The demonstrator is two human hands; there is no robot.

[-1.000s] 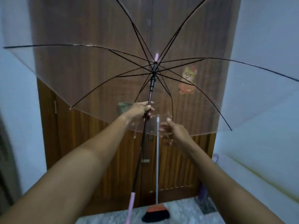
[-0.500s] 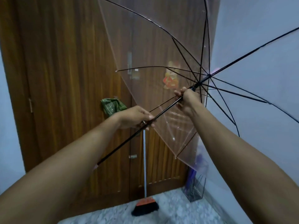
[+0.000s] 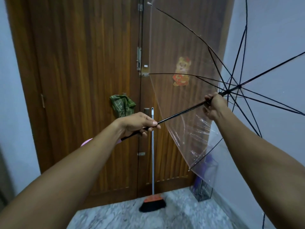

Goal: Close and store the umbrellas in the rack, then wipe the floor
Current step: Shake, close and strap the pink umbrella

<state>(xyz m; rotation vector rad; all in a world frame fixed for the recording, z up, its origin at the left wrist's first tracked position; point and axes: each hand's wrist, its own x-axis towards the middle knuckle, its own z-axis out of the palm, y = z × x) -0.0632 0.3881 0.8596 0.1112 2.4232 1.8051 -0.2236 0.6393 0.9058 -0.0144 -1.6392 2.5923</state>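
Observation:
A clear umbrella with black ribs is open and tipped to the right, its black shaft slanting from lower left to upper right. My left hand grips the shaft low down, just above the pink handle, most of which my forearm hides. My right hand grips the shaft high up, right under the rib hub. A clear rack stands on the floor in the right corner with something purple inside it. A green cloth hangs on the door.
A brown wooden double door fills the view ahead, with a latch and a cartoon sticker. A broom with a pale pole leans against it. Grey marble floor lies below; pale walls stand on both sides.
The umbrella has swung from upright overhead to tipped right. My right hand took hold of the shaft near the hub and has carried it further right. The left hand keeps its hold.

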